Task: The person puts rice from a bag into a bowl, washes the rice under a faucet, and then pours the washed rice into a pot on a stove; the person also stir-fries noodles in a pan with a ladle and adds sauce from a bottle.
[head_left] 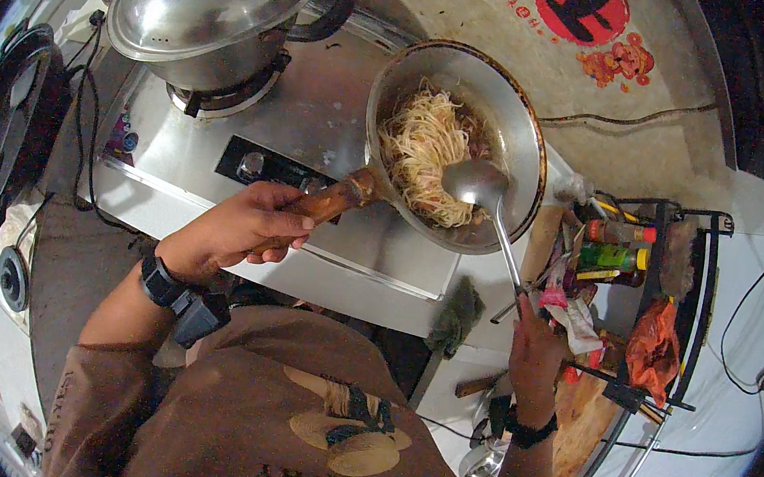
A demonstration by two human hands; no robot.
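My left hand is closed around the brown wooden handle of a metal wok. Pale noodles lie heaped in the wok, with some darker bits and liquid around them. In my right hand is the handle of a metal ladle. Its bowl faces down against the right side of the noodles. The wok sits over the right side of a steel gas stove; the burner beneath it is hidden.
On the left burner stands a lidded steel pot. A black pan is farther left. To the right, a black rack holds bottles and an orange plastic bag. A dark cloth hangs at the counter edge.
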